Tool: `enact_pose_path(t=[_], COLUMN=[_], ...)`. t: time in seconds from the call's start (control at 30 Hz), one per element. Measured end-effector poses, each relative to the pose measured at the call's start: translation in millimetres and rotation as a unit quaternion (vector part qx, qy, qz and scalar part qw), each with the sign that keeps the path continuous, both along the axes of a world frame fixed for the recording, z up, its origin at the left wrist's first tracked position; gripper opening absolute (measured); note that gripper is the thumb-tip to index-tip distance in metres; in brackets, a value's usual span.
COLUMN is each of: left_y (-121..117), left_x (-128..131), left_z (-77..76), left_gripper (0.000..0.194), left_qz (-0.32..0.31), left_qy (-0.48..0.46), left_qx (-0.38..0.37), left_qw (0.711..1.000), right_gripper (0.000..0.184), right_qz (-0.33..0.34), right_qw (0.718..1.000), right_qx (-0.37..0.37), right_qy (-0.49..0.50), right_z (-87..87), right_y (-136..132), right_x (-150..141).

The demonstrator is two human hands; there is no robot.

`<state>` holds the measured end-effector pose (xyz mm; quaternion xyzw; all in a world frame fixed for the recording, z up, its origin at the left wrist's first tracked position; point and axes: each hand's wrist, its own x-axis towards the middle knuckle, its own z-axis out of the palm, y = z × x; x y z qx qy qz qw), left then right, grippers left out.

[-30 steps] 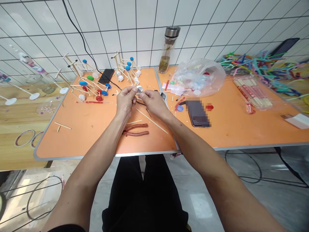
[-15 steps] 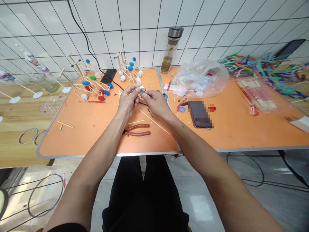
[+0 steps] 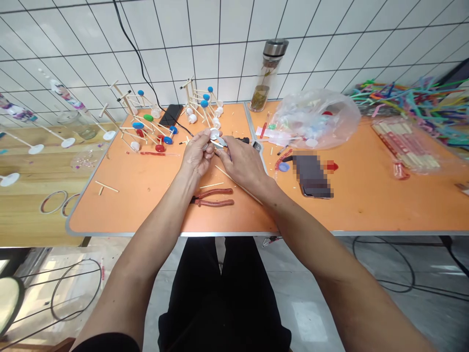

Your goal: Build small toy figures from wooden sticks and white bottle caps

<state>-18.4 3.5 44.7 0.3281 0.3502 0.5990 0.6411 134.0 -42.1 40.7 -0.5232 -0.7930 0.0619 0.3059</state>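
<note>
Above the orange table (image 3: 120, 210), both hands meet close together. My left hand (image 3: 197, 154) is closed, with a round white bottle cap (image 3: 214, 134) pinched at its fingertips. My right hand (image 3: 240, 159) is closed on a small pale piece (image 3: 221, 141) touching or very near the cap; its kind I cannot make out. Below the hands lie red-handled pliers (image 3: 214, 197) and a thin wooden stick (image 3: 234, 182), partly covered by my right hand. Left of my hands stand wooden stick frames (image 3: 141, 128) with blue, red, green and white caps.
A black phone (image 3: 171, 116) and a second stick frame (image 3: 201, 100) are at the back. A glass tea bottle (image 3: 264, 80) stands by the wall. To the right are a plastic bag (image 3: 313, 120), a larger phone (image 3: 313, 176), packaged sticks (image 3: 405, 144) and colourful strips (image 3: 410, 105).
The view has shifted slightly left. My right hand has turned more over the stick, and the pale piece at its fingertips shows more clearly beside the white cap.
</note>
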Motion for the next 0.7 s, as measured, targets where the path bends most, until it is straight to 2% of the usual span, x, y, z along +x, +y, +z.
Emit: enact_pose_path(t=[0.33,0.7], left_y=[-6,-10], left_x=[5,10], left_z=[3.0,1.8], left_gripper=[0.019,0.026], left_qz=[0.007,0.005], left_qy=[-0.036,-0.028], left_qx=[-0.021,-0.010], left_qw=[0.999,1.000], right_gripper=[0.040,0.040], right_qz=[-0.079,-0.095], right_qw=[0.989,0.985], right_qx=[-0.036,-0.044], right_qy=[-0.118,-0.140], right_z=[12.0,13.7], right_y=[-7,-6], right_x=[-5,-5])
